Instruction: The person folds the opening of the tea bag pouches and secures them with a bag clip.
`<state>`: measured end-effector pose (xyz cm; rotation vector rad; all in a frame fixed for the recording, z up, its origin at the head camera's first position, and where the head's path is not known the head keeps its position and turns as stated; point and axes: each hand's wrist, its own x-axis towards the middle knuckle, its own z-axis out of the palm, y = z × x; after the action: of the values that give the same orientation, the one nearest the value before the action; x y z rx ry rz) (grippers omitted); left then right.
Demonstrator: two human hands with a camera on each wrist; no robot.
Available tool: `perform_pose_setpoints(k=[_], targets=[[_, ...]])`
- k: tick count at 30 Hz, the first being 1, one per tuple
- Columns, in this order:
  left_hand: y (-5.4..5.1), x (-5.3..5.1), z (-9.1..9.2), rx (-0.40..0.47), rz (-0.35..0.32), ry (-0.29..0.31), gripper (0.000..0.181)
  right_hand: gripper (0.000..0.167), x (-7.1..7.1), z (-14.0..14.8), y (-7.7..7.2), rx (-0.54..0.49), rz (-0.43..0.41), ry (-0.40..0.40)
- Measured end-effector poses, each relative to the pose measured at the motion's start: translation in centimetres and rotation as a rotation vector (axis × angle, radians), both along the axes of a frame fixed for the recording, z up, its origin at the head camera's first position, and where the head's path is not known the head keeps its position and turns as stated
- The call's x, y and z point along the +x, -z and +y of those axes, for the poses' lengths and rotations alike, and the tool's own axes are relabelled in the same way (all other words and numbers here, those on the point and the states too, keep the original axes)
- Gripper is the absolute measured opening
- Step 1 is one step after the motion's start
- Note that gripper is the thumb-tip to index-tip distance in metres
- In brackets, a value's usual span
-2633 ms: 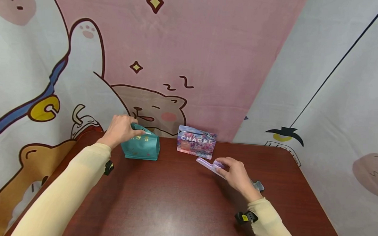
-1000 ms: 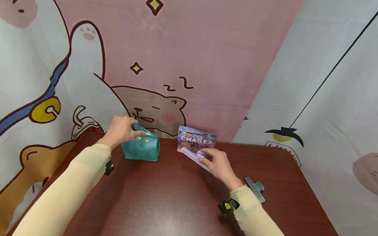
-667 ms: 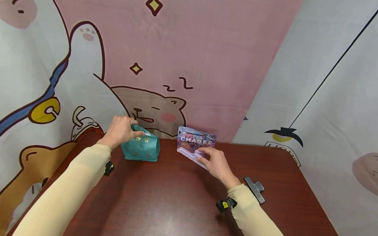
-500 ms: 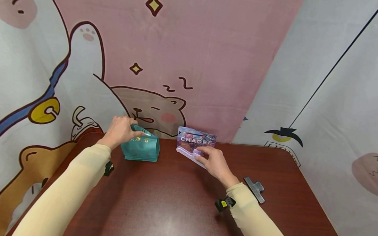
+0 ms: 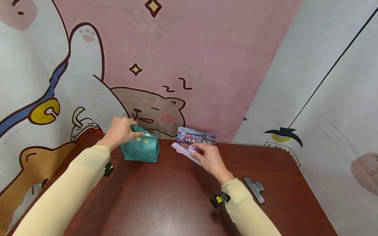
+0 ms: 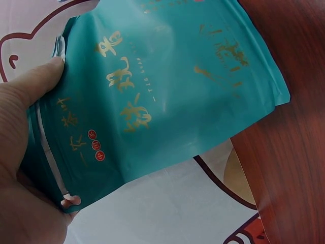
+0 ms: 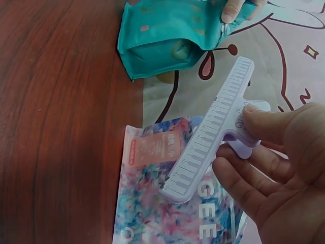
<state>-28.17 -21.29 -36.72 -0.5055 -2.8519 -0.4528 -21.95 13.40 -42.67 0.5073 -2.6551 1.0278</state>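
My left hand (image 5: 118,132) pinches the folded top edge of a teal tea bag (image 5: 141,150), which stands near the table's back edge. Gold characters cover the bag's front in the left wrist view, and the thumb presses beside a pale strip along its top. Between thumb and fingers of my right hand (image 5: 211,158) is a lilac bag clip (image 5: 184,150), held by its handle tabs. Piano-key marks run along its long bar in the right wrist view, where its jaws look closed. The clip partly hides a colourful CHAGEE pouch (image 5: 194,135) behind it.
A dark grey clip (image 5: 254,190) lies on the reddish-brown table (image 5: 161,200), right of my right forearm. Behind the table's back edge hangs a cartoon-printed cloth (image 5: 209,63), close to both the bag and the pouch.
My right hand has carried the lilac clip leftward from the right side, across the front of the pouch and slightly up toward the teal bag. The left hand keeps its hold.
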Motion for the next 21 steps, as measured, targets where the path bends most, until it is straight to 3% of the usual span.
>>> perform_pose_setpoints(k=[5, 21], targets=[[0.0, 0.0, -0.1, 0.002, 0.011, 0.009, 0.052, 0.035, -0.3, -0.6, -0.3, -0.010, 0.033, -0.011], [-0.1, 0.1, 0.1, -0.007, 0.012, 0.001, 0.051, 0.032, -1.3, -2.4, -1.1, -0.042, 0.015, -0.017]])
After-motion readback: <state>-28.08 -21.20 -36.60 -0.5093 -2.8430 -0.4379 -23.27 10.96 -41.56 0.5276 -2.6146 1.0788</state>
